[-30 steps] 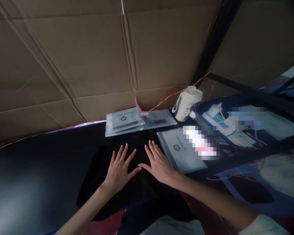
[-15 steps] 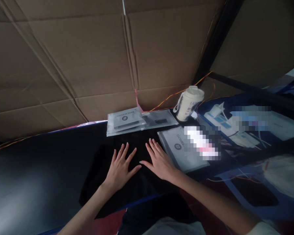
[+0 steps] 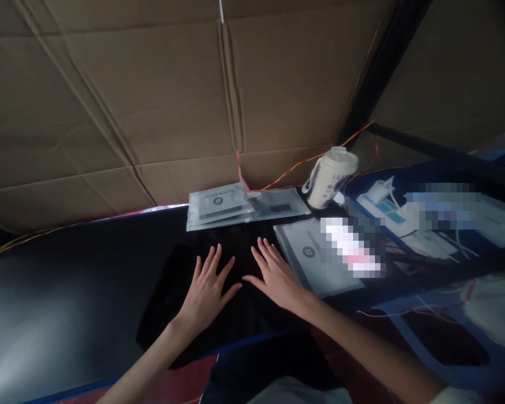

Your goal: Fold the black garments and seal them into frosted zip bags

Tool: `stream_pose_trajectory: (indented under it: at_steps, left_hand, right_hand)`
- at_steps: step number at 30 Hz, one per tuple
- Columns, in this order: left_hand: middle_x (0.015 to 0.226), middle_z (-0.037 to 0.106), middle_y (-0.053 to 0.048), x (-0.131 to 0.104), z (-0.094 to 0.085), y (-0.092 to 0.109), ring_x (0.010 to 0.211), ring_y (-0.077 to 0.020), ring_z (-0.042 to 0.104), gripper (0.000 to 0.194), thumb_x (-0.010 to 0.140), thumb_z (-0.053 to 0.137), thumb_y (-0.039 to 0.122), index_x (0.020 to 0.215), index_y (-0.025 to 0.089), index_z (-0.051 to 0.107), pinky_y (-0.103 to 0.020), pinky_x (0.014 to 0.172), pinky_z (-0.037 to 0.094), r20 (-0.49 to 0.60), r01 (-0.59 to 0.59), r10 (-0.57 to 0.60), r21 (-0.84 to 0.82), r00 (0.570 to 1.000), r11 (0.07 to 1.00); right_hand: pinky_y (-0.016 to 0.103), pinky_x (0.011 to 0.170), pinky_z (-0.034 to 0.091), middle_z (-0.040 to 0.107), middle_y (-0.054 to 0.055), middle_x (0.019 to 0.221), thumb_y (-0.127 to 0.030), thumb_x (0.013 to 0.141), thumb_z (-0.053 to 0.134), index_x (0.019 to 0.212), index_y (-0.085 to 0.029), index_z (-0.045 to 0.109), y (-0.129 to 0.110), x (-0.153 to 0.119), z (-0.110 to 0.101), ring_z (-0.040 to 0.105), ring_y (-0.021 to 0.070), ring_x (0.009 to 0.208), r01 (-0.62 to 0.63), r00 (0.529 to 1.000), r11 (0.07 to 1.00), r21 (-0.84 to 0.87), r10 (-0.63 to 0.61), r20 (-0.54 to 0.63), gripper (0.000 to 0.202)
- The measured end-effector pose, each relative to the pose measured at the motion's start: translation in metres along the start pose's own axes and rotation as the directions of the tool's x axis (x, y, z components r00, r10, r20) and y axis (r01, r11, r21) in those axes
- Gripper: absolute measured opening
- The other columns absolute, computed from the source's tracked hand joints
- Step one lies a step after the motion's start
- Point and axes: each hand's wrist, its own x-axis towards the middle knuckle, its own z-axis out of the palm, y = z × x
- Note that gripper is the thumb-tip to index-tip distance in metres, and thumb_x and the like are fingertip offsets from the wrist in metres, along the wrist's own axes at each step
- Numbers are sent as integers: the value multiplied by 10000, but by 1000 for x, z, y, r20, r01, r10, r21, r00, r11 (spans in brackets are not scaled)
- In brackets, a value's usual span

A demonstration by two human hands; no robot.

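Observation:
My left hand [image 3: 207, 289] lies flat with its fingers spread on a black cloth [image 3: 235, 317], which is spread over the dark table. Beside it, my right hand [image 3: 278, 278] also rests palm down on the cloth, fingers stretched out and nothing held. The two thumbs point toward each other with a small gap between them. Close to the right hand's outer side lies a frosted zip bag [image 3: 315, 258] with printed lettering. Beyond the fingertips is a stack of similar zip bags [image 3: 219, 205], with another frosted bag [image 3: 280, 203] to its right.
A white lidded cup [image 3: 331, 177] with a strap stands at the back right. Past it are a white power strip [image 3: 387, 210] and loose cables. A cardboard wall [image 3: 151, 101] rises behind the table [image 3: 67, 286]. At the right is a blue plastic stool [image 3: 421, 359].
The view has shifted slightly, so the surroundings sit a little farther right. Both hands keep the same flat pose on the cloth.

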Motion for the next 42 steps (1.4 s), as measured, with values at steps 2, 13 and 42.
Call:
stream_pose_trajectory:
  at_steps: [2,13,42]
  left_hand:
    - [1514,319,-203,-10,-5,9,1398,-355,283,526,926,461,480,1375,207,481,-586,1062,328,-31,2,-2,18,1000,1000]
    - [1565,230,-125,-61,-8,23,1408,-335,264,651,918,490,456,1490,259,249,-572,1069,348,46,-44,47,-64,998,997]
    - [1083,671,-108,-8,-56,-100,1011,-302,628,488,850,492,586,1130,201,600,-338,749,490,113,615,-613,23,782,788]
  right_hand:
    - [523,1106,334,330,255,1479,-404,886,577,1372,-22,451,-7,-6,-4,276,355,1390,24,1000,1000,-8,-24,-15,631]
    - [473,1090,390,337,178,1501,-427,919,514,1425,-91,386,-22,-62,-13,283,293,1398,107,994,994,19,-107,27,621]
    - [480,1099,381,322,140,1518,-443,942,464,1453,-127,349,-19,-64,-11,273,300,1405,132,991,991,11,-132,13,612]
